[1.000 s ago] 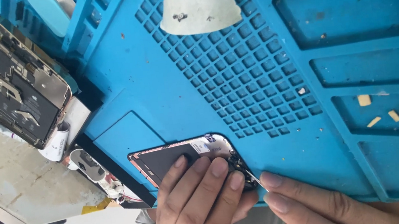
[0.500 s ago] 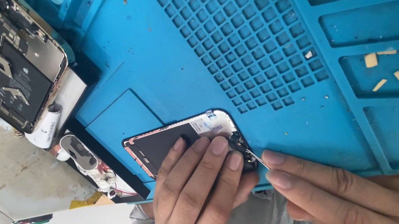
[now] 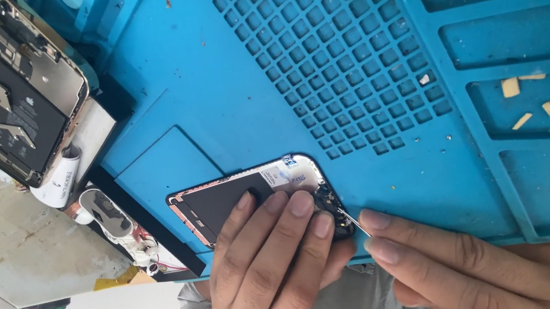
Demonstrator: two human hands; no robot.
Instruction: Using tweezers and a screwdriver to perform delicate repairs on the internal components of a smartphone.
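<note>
The opened phone [image 3: 252, 195] is pinned flat near the 6 o'clock edge of the blue mat [image 3: 363, 82] by the left hand [image 3: 268, 272]; fine tweezers [image 3: 354, 222] are pinched shut in the right hand [image 3: 468, 270], tips at the phone's 4 o'clock corner; a small part is judged under work; a steady lift is called for next.

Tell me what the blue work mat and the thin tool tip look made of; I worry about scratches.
The blue mat looks like soft matte silicone or rubber: moulded grid cells and trays, no gloss. The thin tool, pinched in the right hand, looks like bare metal: fine, pale and shiny, though too small to be sure.
</note>
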